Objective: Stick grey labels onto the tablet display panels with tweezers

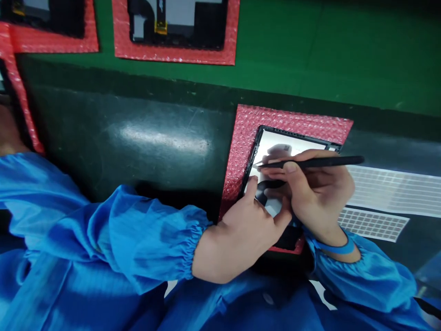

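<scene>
- Half hidden under both hands — tablet panel (296, 143) on red bubble wrap (241, 138), near edge lost.
- Beside it at right, white label sheets (392, 191).
- Pinched in right hand (317, 195) fingers: black tweezers (320, 162) over the tablet panel, long axis near level, tip pointing left.
- Pressing on the tablet panel — left hand (241, 234), fingers spread, gripping nothing.

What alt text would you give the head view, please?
The right hand holds a thin black tool with its tip at a black-framed panel on red bubble wrap; the left hand rests on the panel's near edge.
</scene>
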`<state>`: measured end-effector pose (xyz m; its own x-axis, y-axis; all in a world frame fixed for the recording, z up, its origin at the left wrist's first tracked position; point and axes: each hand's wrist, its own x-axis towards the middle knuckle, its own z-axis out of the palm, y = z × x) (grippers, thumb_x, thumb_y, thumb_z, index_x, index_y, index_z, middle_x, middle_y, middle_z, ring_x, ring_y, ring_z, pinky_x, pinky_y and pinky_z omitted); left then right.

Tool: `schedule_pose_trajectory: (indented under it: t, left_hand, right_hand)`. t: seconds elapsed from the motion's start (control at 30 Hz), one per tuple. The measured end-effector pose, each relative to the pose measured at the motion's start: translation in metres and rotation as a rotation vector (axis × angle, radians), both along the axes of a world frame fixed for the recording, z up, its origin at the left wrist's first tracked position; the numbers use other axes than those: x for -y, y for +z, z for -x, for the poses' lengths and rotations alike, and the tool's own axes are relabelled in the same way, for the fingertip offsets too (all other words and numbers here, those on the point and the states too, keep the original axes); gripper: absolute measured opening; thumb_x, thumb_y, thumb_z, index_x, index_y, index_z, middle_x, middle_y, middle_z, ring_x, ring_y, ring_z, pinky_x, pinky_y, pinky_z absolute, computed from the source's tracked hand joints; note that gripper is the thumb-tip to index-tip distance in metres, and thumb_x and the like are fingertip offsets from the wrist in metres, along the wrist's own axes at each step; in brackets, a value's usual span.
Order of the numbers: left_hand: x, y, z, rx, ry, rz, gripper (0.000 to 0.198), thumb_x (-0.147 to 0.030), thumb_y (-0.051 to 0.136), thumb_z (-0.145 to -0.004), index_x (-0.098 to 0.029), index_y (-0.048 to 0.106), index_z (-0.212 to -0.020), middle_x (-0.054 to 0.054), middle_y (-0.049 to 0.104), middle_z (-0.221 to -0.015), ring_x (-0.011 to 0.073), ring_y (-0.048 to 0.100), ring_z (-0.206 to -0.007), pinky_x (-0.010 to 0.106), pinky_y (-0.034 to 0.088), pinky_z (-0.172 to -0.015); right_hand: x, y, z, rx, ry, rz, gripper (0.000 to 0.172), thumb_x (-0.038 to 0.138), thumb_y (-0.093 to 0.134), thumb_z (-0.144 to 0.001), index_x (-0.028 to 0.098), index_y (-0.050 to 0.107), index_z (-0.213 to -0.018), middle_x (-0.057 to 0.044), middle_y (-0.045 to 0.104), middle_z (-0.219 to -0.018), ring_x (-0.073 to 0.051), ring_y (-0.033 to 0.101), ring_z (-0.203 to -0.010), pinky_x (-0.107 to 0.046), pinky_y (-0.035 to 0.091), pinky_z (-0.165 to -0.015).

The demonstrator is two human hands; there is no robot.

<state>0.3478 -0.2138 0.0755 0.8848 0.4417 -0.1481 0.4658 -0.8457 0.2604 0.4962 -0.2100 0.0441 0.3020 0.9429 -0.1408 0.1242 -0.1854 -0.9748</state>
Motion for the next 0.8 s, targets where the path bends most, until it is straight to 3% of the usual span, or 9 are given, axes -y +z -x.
schedule_pose_trajectory:
  t: [0.1,0.3,0.53,0.8]
  left_hand:
    - [-0.005,0.002,-0.001,0.022,0.02,0.016,0.047,-0.008,0.042,-0.097,-0.005,0.062,-0.139,0.014,0.078,-0.109,0.0252,0.076,-0.076,0.056,0.038,-0.121]
    - [-0.006,0.004,0.0,0.006,0.03,0.022,0.046,-0.008,0.043,-0.094,-0.008,0.065,-0.134,0.006,0.076,-0.078,0.0279,0.073,-0.069,0.06,0.036,-0.12]
    - [-0.014,0.004,0.001,0.024,0.019,0.02,0.035,-0.009,0.049,-0.092,-0.011,0.07,-0.119,0.009,0.076,-0.082,0.0297,0.073,-0.073,0.059,0.039,-0.115]
    - [-0.027,0.007,0.005,0.036,-0.014,0.1,0.028,-0.007,0.048,-0.093,-0.016,0.071,-0.106,0.002,0.069,-0.068,0.024,0.067,-0.062,0.055,0.04,-0.113]
  right_hand:
    - [-0.002,0.0,-0.001,-0.001,0.019,0.005,0.012,0.021,0.076,-0.095,0.022,0.067,-0.102,-0.001,0.081,-0.094,-0.02,0.082,-0.077,-0.028,0.072,-0.07]
    - [-0.003,0.001,-0.002,0.015,0.044,0.011,0.01,0.019,0.074,-0.097,0.024,0.069,-0.104,0.001,0.08,-0.095,-0.017,0.082,-0.08,-0.026,0.072,-0.073]
    - [-0.003,0.002,-0.001,0.028,0.042,0.012,0.012,0.017,0.074,-0.096,0.024,0.069,-0.104,0.001,0.079,-0.097,-0.017,0.082,-0.08,-0.024,0.071,-0.073]
    - [-0.004,0.001,-0.002,0.035,0.06,0.016,0.012,0.02,0.075,-0.095,0.022,0.067,-0.104,-0.002,0.079,-0.103,-0.016,0.081,-0.077,-0.026,0.071,-0.071]
